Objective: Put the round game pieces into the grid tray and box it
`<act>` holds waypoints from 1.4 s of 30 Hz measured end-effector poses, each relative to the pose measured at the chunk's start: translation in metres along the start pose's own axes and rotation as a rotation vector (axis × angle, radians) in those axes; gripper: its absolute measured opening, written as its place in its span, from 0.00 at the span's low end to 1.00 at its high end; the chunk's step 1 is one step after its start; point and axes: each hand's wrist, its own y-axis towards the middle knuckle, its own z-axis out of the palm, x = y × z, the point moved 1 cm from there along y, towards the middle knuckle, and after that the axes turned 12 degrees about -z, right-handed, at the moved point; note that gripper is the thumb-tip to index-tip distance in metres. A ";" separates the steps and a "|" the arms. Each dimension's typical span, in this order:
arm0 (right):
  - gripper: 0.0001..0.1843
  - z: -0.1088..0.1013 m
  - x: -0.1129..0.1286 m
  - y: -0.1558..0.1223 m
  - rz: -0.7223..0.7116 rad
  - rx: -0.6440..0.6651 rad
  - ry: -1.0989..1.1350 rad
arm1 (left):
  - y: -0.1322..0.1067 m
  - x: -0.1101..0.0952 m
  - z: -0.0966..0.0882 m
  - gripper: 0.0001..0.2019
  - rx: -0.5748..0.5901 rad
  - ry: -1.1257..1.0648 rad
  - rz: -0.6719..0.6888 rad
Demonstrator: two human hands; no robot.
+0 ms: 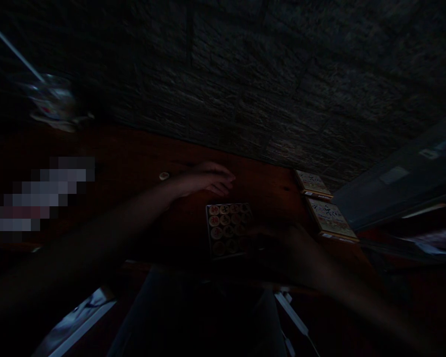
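A shallow square box (210, 242) lies on the table before me, filled with rows of round Chinese chess pieces (216, 220) with red or dark characters. My left hand (211, 179) rests low over the wood just beyond the box, palm down, fingers extended and slightly bent, with nothing seen in them. One loose chess piece (164, 176) lies to the left, beside my left wrist. Deep in shadow, my right hand (278, 240) is at the box's right side and covers part of it. Its fingertips are too dark to show whether they grip the box or a piece.
Two flat printed boxes (330, 218) lie at the table's right end. A clear cup (55, 96) with a straw stands at the far left. A stone wall (223, 99) rises along the table's (134, 153) back edge. Light is very dim.
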 end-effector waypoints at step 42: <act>0.17 -0.013 -0.080 0.138 -0.003 -0.391 0.153 | -0.072 -0.067 -0.108 0.05 -0.507 0.717 -0.069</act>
